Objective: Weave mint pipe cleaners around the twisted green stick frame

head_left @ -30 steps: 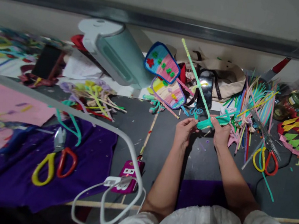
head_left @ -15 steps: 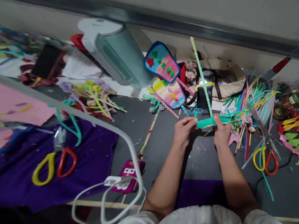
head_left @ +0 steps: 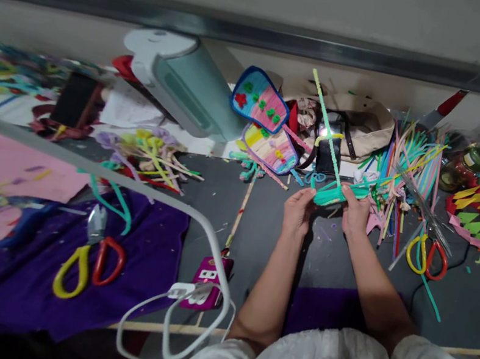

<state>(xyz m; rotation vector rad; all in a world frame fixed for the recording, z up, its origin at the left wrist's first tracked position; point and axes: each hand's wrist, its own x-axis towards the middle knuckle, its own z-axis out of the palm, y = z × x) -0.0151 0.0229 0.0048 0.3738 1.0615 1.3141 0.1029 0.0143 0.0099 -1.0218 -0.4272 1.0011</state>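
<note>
**Teal stems bound with a green strand**

Both hands work above the dark desk (head_left: 258,232). The left hand (head_left: 298,209) has its grip closed on one end of a small teal bundle of fuzzy stems (head_left: 334,194); the right hand (head_left: 355,212) pinches the other end. A long green strand (head_left: 325,120) rises from the bundle towards the wall.

The step in hand looks like binding. The next turn likely calls for a firm hold and steady tension on the strand.

A beige bag (head_left: 370,125) sits by the wall behind, with dark straps and bits of cloth showing; its contents are otherwise unclear. A glass jar (head_left: 468,161) stands far right, contents blurred.
</note>
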